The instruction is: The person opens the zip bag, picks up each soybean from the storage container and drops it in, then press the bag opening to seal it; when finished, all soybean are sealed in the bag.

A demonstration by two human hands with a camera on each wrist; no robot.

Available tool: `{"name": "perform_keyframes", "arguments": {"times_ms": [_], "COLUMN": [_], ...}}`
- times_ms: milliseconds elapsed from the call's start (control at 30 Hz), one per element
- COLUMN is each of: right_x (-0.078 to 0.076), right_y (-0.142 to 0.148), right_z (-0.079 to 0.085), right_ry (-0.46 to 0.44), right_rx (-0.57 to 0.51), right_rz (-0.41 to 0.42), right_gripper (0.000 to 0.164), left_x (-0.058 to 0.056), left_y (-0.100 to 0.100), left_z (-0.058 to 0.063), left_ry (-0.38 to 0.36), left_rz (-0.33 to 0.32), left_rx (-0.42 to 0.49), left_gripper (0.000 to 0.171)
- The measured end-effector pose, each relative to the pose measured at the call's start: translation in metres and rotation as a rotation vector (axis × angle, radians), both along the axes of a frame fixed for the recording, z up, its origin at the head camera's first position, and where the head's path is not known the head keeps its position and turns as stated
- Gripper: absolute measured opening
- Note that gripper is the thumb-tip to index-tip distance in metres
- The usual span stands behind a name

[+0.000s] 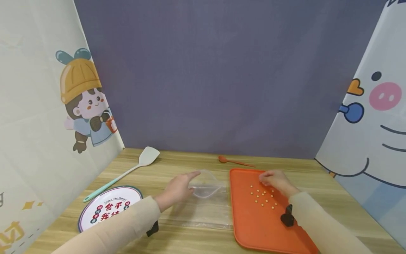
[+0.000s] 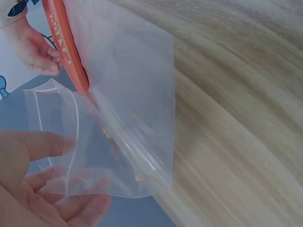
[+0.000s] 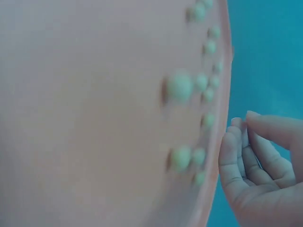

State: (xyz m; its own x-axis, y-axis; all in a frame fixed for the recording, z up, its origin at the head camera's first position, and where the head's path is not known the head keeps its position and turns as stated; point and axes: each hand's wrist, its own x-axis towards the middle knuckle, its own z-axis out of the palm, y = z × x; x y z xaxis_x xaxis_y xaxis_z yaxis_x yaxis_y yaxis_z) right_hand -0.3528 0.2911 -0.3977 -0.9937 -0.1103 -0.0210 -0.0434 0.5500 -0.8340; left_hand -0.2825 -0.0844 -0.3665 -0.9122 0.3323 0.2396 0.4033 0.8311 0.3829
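Observation:
In the head view my left hand (image 1: 178, 190) holds a clear zip bag (image 1: 206, 211) by its mouth, which gapes toward the tray. The left wrist view has its thumb and fingers on either side of the zip strip (image 2: 71, 118). A few pale beans (image 2: 139, 178) show low in the bag. Over the far part of an orange tray (image 1: 253, 229) is my right hand (image 1: 275, 180), fingers bent, thumb tip near the fingertips. Whether anything small sits between them is hidden. Several round, pale yellow beans (image 1: 262, 204) lie scattered on the tray near that hand.
A white plate (image 1: 127, 194) with red lettering lies left, partly behind my left sleeve. Beyond it rests a spatula (image 1: 149, 156) with a mint handle. A small orange spoon (image 1: 223, 159) lies behind the tray. Printed cloth walls (image 1: 203, 77) enclose the wooden table (image 1: 187, 160).

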Motion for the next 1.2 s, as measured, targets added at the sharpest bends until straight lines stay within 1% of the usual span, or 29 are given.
{"name": "perform_keyframes", "arguments": {"times_ms": [67,167,233,333,467,633,800,933,1067,1200], "right_x": [0.002,0.005,0.008,0.012,0.016,0.023,0.026,0.028,0.03,0.03], "right_y": [-0.008,-0.021,-0.03,-0.047,-0.07,-0.099,-0.127,-0.145,-0.159,-0.163], "right_z": [0.002,0.009,0.015,0.023,0.03,0.04,0.05,0.057,0.06,0.06], "right_ry": [0.005,0.012,0.024,0.036,0.048,0.041,0.055,0.099,0.15,0.164], "right_rx": [-0.02,-0.021,-0.029,-0.075,-0.13,-0.159,-0.205,-0.192,-0.145,-0.133], "right_rz": [-0.002,-0.004,0.016,0.036,0.072,0.128,0.204,0.261,0.269,0.261], "right_gripper": [0.035,0.034,0.035,0.034,0.031,0.026,0.021,0.021,0.02,0.019], "left_x": [0.0,0.001,0.001,0.0,0.001,0.0,0.0,-0.001,-0.002,-0.002], "left_y": [0.001,0.001,0.001,0.001,0.001,0.002,0.002,0.002,0.002,0.002], "left_z": [0.001,0.001,0.001,0.001,0.004,0.005,0.007,0.008,0.009,0.008], "left_ry": [-0.015,-0.009,0.003,0.017,0.022,0.018,0.02,0.023,0.018,0.019], "left_rz": [-0.005,-0.009,-0.012,-0.014,-0.016,-0.025,-0.028,-0.032,-0.037,-0.046], "left_rx": [0.014,0.012,0.006,-0.007,-0.02,-0.026,-0.024,-0.022,-0.022,-0.029], "left_gripper": [0.065,0.065,0.065,0.064,0.064,0.064,0.063,0.063,0.062,0.062]}}
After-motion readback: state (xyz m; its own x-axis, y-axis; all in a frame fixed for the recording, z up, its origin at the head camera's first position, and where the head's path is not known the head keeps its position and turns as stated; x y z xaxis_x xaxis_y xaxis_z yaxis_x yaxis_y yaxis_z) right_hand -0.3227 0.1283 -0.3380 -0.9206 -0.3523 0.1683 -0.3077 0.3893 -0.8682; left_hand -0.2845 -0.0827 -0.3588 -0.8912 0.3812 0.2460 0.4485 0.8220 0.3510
